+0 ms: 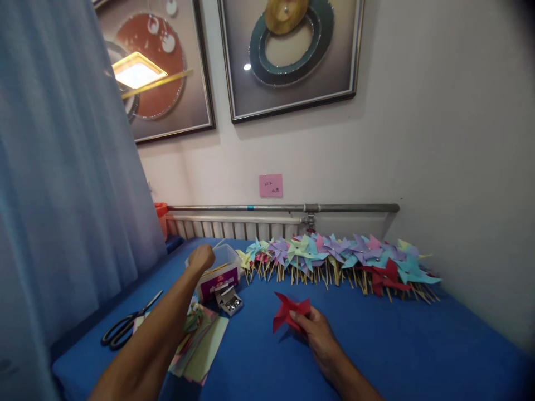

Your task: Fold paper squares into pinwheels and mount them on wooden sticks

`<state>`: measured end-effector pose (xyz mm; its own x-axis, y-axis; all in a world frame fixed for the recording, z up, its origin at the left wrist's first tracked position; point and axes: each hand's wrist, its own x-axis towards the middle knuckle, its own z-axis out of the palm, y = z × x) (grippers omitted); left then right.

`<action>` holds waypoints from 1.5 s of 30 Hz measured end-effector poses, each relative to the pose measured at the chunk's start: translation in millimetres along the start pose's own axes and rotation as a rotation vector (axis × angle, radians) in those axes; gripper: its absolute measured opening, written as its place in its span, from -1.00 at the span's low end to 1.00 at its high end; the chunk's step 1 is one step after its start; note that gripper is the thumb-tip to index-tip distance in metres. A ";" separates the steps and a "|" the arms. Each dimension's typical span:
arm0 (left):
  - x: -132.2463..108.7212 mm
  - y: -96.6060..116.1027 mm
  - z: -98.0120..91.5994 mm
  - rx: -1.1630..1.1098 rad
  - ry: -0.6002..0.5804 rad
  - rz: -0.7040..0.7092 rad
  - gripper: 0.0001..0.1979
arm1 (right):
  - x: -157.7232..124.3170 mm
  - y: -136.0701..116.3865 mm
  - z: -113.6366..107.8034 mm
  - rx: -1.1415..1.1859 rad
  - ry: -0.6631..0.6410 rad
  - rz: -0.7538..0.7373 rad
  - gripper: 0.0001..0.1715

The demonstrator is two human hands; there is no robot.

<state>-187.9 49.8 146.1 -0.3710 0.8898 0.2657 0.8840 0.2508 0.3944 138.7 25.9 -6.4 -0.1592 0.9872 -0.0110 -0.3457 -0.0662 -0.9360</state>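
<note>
Between the thumb and fingers of my right hand (pixel 315 331) is a red paper pinwheel (pixel 288 312), held just above the blue-covered table. My left hand (pixel 202 257) is closed at the near left rim of a clear plastic box (pixel 228 255) with a purple label. A thin pale stick (pixel 218 243) sticks out from that hand; its other end is hidden. More sticks lie inside the box. Right in front of it stands a small open carton of shiny metal pins (pixel 230 302). Folded pastel paper pieces (pixel 204 345) lie beside my left forearm.
Along the back lies a long row of finished paper pinwheels (pixel 330 253) on sticks. Black-handled scissors (pixel 125 328) rest at the left, near a blue curtain (pixel 71 167). Behind the table run a metal pipe (pixel 280 208) and a radiator (pixel 238 229).
</note>
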 end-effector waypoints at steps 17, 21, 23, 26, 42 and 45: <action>-108.5 61.9 144.1 -0.895 -0.210 0.147 -0.79 | 6.3 -1.3 -5.7 0.086 0.112 0.045 -0.53; -108.4 61.8 149.6 -0.993 -0.425 0.139 -0.69 | 5.3 -3.9 -3.9 0.099 0.119 0.047 -0.49; -109.4 64.1 154.6 -0.987 -0.492 0.134 -0.73 | 2.4 -6.4 -2.5 0.106 0.113 0.044 -0.50; -112.5 67.9 160.9 -0.972 -0.517 0.113 -0.85 | -2.4 -10.3 -0.7 0.117 0.091 0.035 -0.52; -130.0 85.7 151.5 -0.999 -0.583 0.082 -0.89 | 1.3 -8.5 -2.7 0.084 0.109 0.063 -0.44; -131.3 85.8 153.3 -0.988 -0.579 0.075 -0.88 | 1.8 -6.8 -2.3 0.076 0.100 0.053 -0.48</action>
<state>-19.8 12.9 10.2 0.0859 0.9960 -0.0253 0.1940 0.0082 0.9810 142.8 28.4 -0.9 -0.0874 0.9913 -0.0985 -0.4090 -0.1258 -0.9038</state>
